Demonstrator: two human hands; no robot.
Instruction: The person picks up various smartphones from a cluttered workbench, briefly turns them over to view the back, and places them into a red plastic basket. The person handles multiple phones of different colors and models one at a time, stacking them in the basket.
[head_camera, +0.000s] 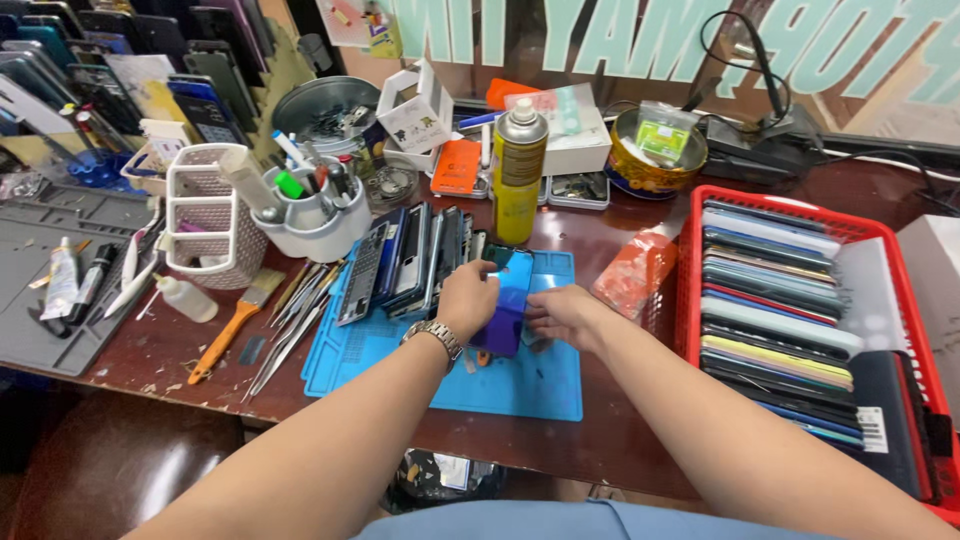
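- The blue phone back cover (510, 305) is held upright over the middle of the blue work mat (520, 385), between the two hands, near the front edge of the dark red table (150, 350).
- The red basket (690, 290), the largest thing on the table, is seen at the right, filled with a row of phone covers (775, 310) stacked on edge.
- A grey tray (60, 340) is placed at the far left, with tubes and pens laid on it.
- A row of phone parts (410, 260) is leaned on edge along the far left part of the mat.
- A white organiser (205, 215) and a white tool cup (315, 225) are set left of that row.
- A yellow spray can (519, 170) is stood just beyond the mat.
- An orange-handled brush (232, 325) and a fan of tweezers (295, 320) are laid left of the mat.
- The left hand (468, 297), with a metal wristwatch (437, 335) at its wrist, is closed around the left edge of the cover.
- The right hand (563, 315) is pinched on the cover's right edge, the fingers pressed together.
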